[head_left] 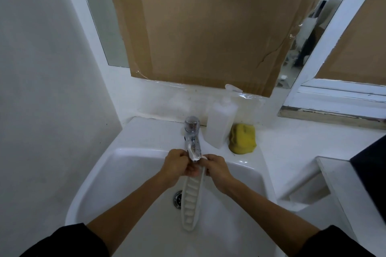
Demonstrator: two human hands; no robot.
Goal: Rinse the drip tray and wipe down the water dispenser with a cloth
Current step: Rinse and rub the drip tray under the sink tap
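While rinsing under the tap (pixel 193 142), gripped the drip tray (pixel 191 198) below it with left hand (pixel 176 165) and right hand (pixel 217 168); wiping not begun.

Both hands, left (pixel 177 165) and right (pixel 219 170), grip white drip tray (pixel 191 198) under tap (pixel 193 144), over sink (pixel 133 165).

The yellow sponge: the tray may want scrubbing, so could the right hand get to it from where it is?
Probably yes. The yellow sponge sits on the sink ledge just beyond the right hand, nothing between them. But that hand now grips the drip tray and must let go first.
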